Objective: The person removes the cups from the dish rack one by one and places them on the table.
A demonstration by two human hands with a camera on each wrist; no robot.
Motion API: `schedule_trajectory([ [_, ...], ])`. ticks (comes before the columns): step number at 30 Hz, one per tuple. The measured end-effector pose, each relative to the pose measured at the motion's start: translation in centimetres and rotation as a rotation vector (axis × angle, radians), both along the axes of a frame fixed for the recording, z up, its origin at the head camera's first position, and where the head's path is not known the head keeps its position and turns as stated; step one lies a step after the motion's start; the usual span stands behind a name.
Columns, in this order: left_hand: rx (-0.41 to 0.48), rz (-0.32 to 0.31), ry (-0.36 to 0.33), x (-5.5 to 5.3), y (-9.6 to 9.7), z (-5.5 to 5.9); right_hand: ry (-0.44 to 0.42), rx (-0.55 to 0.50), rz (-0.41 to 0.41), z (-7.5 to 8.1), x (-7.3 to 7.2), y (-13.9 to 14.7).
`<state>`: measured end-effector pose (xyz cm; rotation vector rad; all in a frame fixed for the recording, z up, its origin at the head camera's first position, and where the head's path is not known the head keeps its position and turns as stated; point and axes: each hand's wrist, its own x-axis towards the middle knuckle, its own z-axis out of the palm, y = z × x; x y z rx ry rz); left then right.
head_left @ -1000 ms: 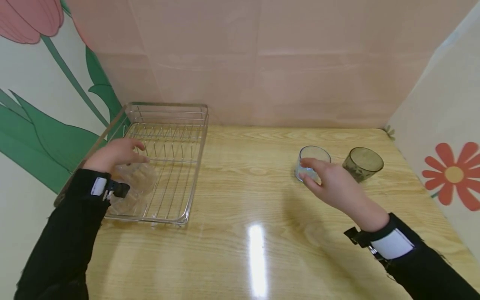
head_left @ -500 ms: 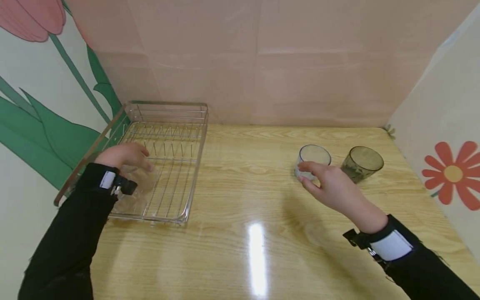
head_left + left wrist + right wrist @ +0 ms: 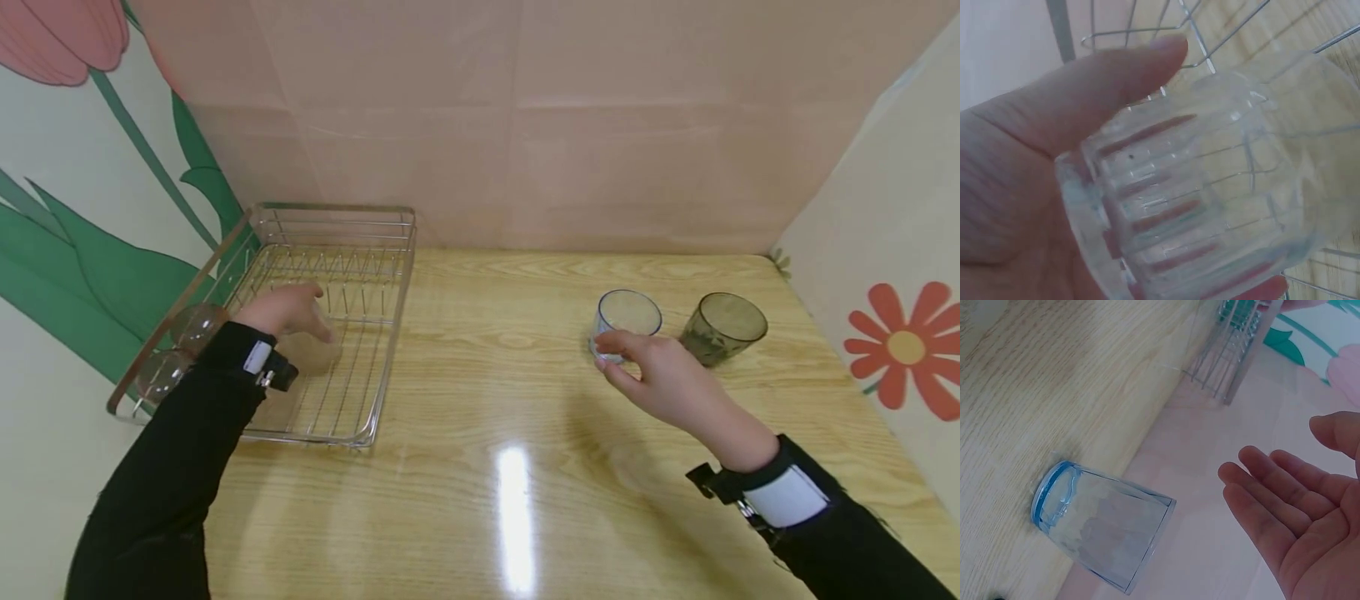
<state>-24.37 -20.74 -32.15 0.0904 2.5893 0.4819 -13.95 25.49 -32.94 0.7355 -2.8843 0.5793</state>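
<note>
Inside the wire dish rack (image 3: 386, 367), my left hand (image 3: 281, 310) grips a clear ribbed glass (image 3: 1204, 187). In the left wrist view the thumb lies along one side of the glass, and a fingertip shows at the opposite side. The glass base is toward the palm, and its mouth points away from the hand. My right hand (image 3: 663, 371) hovers over the table with relaxed fingers, empty. Just beyond its fingertips a bluish clear glass (image 3: 1110, 519) stands upright on the table.
A dark olive-tinted glass (image 3: 726, 329) stands right of the bluish one, partly behind the right hand. Two clear round glasses (image 3: 198, 327) sit along the rack's left side, beside the left wrist. A pink wall (image 3: 525, 125) closes off the back of the wooden table (image 3: 420, 500).
My left hand has closed round the clear glass and shifted it right within the rack. The two glasses at the rack's left side have come into view. The right hand has hardly moved.
</note>
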Motion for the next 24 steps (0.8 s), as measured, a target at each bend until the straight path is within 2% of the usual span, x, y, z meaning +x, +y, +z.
schedule_trajectory([
  [6, -0.04, -0.04, 0.021, -0.3, 1.0, -0.2, 0.01, -0.026, 0.004, -0.3, 0.1, 0.0],
  [11, -0.045, -0.066, 0.052, -0.2, 1.3, -0.3, -0.021, -0.025, 0.004, -0.7, 0.2, 0.1],
  [24, -0.047, -0.066, 0.095, 0.0, 1.8, -0.7, -0.02, -0.017, 0.015, -1.3, 0.7, 0.1],
])
